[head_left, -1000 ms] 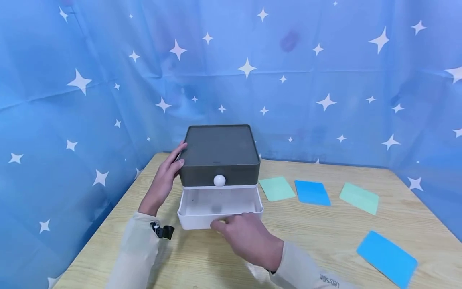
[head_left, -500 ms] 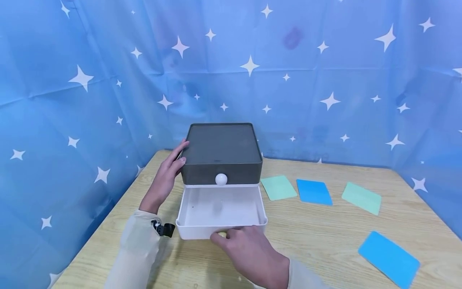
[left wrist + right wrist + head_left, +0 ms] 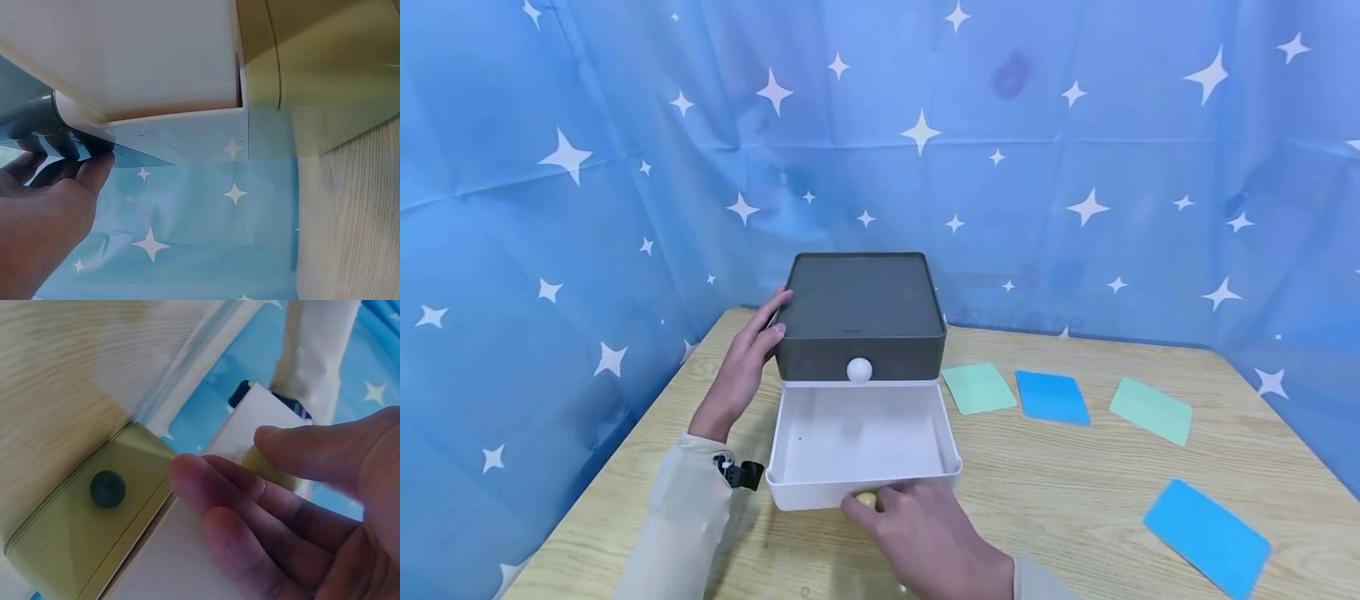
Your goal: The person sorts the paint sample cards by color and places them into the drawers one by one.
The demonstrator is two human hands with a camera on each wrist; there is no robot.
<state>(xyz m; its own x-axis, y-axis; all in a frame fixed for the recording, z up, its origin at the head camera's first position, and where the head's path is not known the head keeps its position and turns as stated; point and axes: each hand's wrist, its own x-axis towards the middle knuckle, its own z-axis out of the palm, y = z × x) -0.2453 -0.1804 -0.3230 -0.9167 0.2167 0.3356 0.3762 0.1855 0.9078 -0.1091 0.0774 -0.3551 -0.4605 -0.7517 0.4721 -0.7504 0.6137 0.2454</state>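
Pinching drawer knob point(image 3: 868, 499) w/ curled R hand point(image 3: 928, 537), L hand point(image 3: 741, 371), grip wide, on cabinet point(image 3: 861, 296) side.

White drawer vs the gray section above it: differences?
Position: the white drawer is pulled out; the gray section isn't. Knob: the white drawer's yellow knob is held by the right hand; the gray section's white knob is untouched. Shared: each has a front knob.

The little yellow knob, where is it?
In the head view, the yellow knob is at the lower middle, on the front of the open white drawer, pinched by the right hand.
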